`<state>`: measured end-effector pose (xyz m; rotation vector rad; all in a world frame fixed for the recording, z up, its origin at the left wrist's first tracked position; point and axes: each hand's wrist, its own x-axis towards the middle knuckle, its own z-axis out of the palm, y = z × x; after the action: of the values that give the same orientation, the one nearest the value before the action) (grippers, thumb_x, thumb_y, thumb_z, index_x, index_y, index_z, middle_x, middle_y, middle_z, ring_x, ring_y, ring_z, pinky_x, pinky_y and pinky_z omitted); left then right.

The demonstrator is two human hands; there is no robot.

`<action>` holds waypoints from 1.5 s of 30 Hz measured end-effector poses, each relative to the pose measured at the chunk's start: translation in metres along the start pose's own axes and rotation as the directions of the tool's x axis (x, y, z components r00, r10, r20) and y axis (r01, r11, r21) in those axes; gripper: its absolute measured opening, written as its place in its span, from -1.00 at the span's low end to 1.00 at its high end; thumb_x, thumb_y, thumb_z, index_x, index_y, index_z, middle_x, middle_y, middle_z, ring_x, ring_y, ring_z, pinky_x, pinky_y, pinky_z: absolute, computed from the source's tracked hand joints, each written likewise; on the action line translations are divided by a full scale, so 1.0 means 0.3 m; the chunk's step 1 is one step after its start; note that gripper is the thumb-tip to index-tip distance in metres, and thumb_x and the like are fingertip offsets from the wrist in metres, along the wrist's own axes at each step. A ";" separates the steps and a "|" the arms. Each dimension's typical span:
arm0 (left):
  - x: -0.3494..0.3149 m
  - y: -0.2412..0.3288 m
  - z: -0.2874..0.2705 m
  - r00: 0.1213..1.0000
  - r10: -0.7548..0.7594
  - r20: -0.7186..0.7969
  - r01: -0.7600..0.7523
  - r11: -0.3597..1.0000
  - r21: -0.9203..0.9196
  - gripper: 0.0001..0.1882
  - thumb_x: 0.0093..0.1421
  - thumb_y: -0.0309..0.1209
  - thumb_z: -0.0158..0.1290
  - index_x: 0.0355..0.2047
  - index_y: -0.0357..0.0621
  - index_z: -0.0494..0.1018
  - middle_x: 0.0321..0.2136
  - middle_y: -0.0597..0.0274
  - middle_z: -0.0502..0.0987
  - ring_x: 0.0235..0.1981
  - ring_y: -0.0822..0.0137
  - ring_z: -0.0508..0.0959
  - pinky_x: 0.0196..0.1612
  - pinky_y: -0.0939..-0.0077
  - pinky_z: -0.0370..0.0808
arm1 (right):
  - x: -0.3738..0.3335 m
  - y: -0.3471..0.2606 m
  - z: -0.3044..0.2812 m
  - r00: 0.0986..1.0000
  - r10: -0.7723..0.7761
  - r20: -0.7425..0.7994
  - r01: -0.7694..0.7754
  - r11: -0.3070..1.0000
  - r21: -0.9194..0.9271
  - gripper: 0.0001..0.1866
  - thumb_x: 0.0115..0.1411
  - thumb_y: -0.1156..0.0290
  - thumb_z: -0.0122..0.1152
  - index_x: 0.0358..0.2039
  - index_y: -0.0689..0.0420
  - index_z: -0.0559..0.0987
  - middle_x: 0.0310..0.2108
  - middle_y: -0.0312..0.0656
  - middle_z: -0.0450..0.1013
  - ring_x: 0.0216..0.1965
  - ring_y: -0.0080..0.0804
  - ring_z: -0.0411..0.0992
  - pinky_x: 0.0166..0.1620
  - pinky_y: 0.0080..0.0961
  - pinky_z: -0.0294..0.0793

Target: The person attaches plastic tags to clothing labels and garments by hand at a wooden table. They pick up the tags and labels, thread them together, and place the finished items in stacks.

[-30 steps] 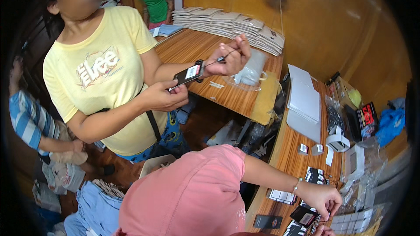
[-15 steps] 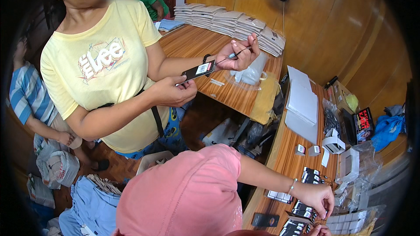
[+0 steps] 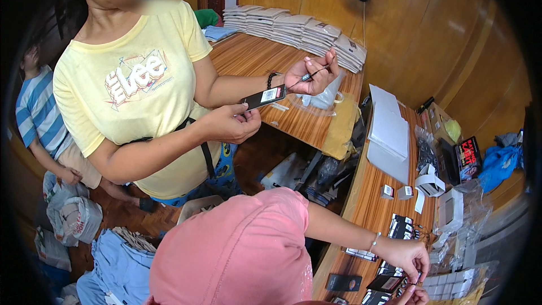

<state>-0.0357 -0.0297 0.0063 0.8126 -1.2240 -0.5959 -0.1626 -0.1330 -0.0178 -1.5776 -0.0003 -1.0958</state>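
Two hands were close together above the tabletop's [image 3: 361,214] near end: the left hand's [image 3: 409,257] fingers pinched a thin cord [image 3: 418,277] beside a black tag [image 3: 386,281] (label print too tiny to read); the right hand's [image 3: 415,295] grip I couldn't tell.

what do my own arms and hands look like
Your left arm comes out of a short pink sleeve with a stitched seam; a thin, pale bracelet circles the wrist. The left hand and right hand wear no gloves; the right sleeve can't be made out.
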 end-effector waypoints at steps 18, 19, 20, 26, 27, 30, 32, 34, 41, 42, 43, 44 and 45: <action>-0.025 0.097 -0.017 0.989 -0.048 0.143 0.017 0.978 0.206 -0.88 -0.11 -0.55 0.15 -0.49 -0.30 0.52 -0.60 0.24 0.53 -0.58 0.55 0.47 -0.50 0.73 0.37 | -0.018 -0.091 -0.007 0.984 0.139 0.112 -0.116 0.974 -0.196 -0.80 0.03 0.56 0.16 -0.44 0.09 0.30 -0.48 -0.28 0.33 -0.47 -0.61 0.25 -0.40 -0.70 0.27; -0.021 0.079 -0.019 0.989 -0.039 0.142 0.010 0.980 0.199 -0.88 -0.11 -0.55 0.15 -0.49 -0.30 0.52 -0.60 0.24 0.53 -0.58 0.56 0.47 -0.50 0.73 0.37 | -0.017 -0.086 -0.017 0.980 0.162 0.111 -0.136 0.968 -0.209 -0.80 0.03 0.56 0.16 -0.44 0.09 0.30 -0.48 -0.28 0.33 -0.47 -0.61 0.25 -0.40 -0.70 0.27; -0.019 0.062 -0.020 0.989 -0.030 0.142 0.002 0.982 0.191 -0.87 -0.11 -0.55 0.15 -0.49 -0.29 0.52 -0.60 0.25 0.53 -0.58 0.57 0.47 -0.50 0.74 0.37 | -0.017 -0.079 -0.024 0.978 0.176 0.113 -0.152 0.969 -0.196 -0.80 0.03 0.57 0.16 -0.44 0.09 0.29 -0.47 -0.28 0.33 -0.47 -0.61 0.25 -0.39 -0.69 0.28; -0.018 0.024 -0.015 0.987 -0.093 0.128 0.085 0.994 0.068 -0.88 -0.13 -0.56 0.17 -0.50 -0.31 0.53 -0.58 0.19 0.54 -0.54 0.50 0.51 -0.46 0.70 0.42 | -0.015 -0.079 -0.038 0.961 0.249 0.121 -0.233 0.964 -0.130 -0.78 0.03 0.58 0.15 -0.40 0.09 0.28 -0.43 -0.23 0.34 -0.41 -0.57 0.27 -0.34 -0.66 0.32; -0.018 0.027 -0.018 0.987 -0.079 0.142 0.068 0.994 0.081 -0.87 -0.13 -0.57 0.16 -0.49 -0.32 0.52 -0.58 0.19 0.53 -0.54 0.50 0.51 -0.46 0.70 0.43 | -0.014 -0.081 -0.040 0.958 0.254 0.130 -0.239 0.963 -0.123 -0.78 0.03 0.58 0.14 -0.39 0.09 0.28 -0.41 -0.22 0.35 -0.39 -0.56 0.29 -0.32 -0.65 0.33; -0.022 0.041 -0.019 0.988 -0.060 0.139 0.054 0.997 0.048 -0.85 -0.12 -0.58 0.16 -0.46 -0.33 0.48 -0.57 0.21 0.52 -0.54 0.52 0.50 -0.47 0.72 0.42 | -0.017 -0.095 -0.027 0.955 0.266 0.129 -0.251 0.961 -0.115 -0.79 0.04 0.59 0.12 -0.38 0.09 0.29 -0.35 -0.16 0.36 -0.33 -0.50 0.32 -0.27 -0.60 0.36; -0.030 0.045 -0.006 0.993 -0.085 0.079 0.090 0.993 -0.073 -0.83 -0.10 -0.58 0.15 -0.44 -0.31 0.45 -0.57 0.27 0.50 -0.55 0.58 0.48 -0.49 0.76 0.38 | -0.021 -0.087 -0.037 0.955 0.261 0.139 -0.244 0.961 -0.128 -0.80 0.05 0.60 0.10 -0.36 0.10 0.29 -0.31 -0.11 0.36 -0.30 -0.45 0.34 -0.25 -0.57 0.39; -0.031 0.043 -0.001 0.995 -0.089 0.050 0.093 0.990 -0.104 -0.82 -0.09 -0.58 0.14 -0.43 -0.32 0.42 -0.56 0.25 0.50 -0.54 0.56 0.49 -0.46 0.75 0.41 | -0.025 -0.052 -0.068 0.954 0.248 0.169 -0.224 0.963 -0.147 -0.81 0.07 0.60 0.08 -0.33 0.11 0.30 -0.27 -0.06 0.36 -0.28 -0.41 0.36 -0.24 -0.55 0.42; -0.033 0.020 0.047 0.994 -0.025 -0.104 0.005 0.981 -0.194 -0.83 -0.05 -0.57 0.14 -0.43 -0.36 0.41 -0.50 0.23 0.50 -0.48 0.53 0.50 -0.38 0.73 0.45 | -0.045 -0.057 -0.071 0.967 0.251 0.041 -0.233 0.939 -0.253 -0.74 0.07 0.55 0.08 -0.20 0.16 0.31 -0.25 0.01 0.37 -0.27 -0.34 0.40 -0.25 -0.54 0.47; -0.034 0.013 0.050 0.994 -0.038 -0.104 0.017 0.980 -0.198 -0.84 -0.05 -0.57 0.14 -0.43 -0.36 0.41 -0.50 0.23 0.50 -0.48 0.53 0.50 -0.37 0.73 0.45 | -0.048 -0.079 -0.045 0.972 0.236 0.001 -0.229 0.943 -0.240 -0.73 0.06 0.54 0.10 -0.20 0.18 0.31 -0.24 0.00 0.37 -0.27 -0.34 0.40 -0.28 -0.55 0.48; -0.035 0.005 0.051 0.993 -0.051 -0.104 0.029 0.979 -0.203 -0.84 -0.04 -0.57 0.13 -0.43 -0.36 0.42 -0.49 0.22 0.50 -0.48 0.53 0.50 -0.37 0.73 0.45 | -0.052 -0.081 -0.042 0.980 0.198 0.001 -0.192 0.952 -0.240 -0.72 0.06 0.54 0.10 -0.20 0.18 0.31 -0.24 0.00 0.37 -0.27 -0.34 0.40 -0.26 -0.54 0.47; -0.035 0.001 0.052 0.993 -0.064 -0.104 0.041 0.978 -0.207 -0.84 -0.04 -0.58 0.13 -0.43 -0.36 0.42 -0.49 0.22 0.50 -0.47 0.53 0.50 -0.36 0.73 0.45 | -0.056 -0.081 -0.042 0.987 0.159 0.002 -0.154 0.958 -0.241 -0.72 0.06 0.54 0.10 -0.19 0.18 0.31 -0.24 0.00 0.37 -0.27 -0.34 0.39 -0.25 -0.53 0.47; -0.035 0.011 0.056 0.994 -0.049 -0.102 0.029 0.980 -0.195 -0.85 -0.03 -0.58 0.12 -0.43 -0.36 0.42 -0.49 0.22 0.50 -0.46 0.52 0.50 -0.36 0.73 0.45 | -0.058 -0.082 -0.039 0.993 0.117 0.003 -0.113 0.964 -0.241 -0.72 0.06 0.55 0.10 -0.19 0.19 0.31 -0.24 0.00 0.37 -0.27 -0.35 0.39 -0.24 -0.52 0.46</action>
<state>-0.0547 -0.0231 0.0051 0.6971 -1.0375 -0.6836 -0.1929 -0.1243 -0.0107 -1.7798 0.2184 -1.0200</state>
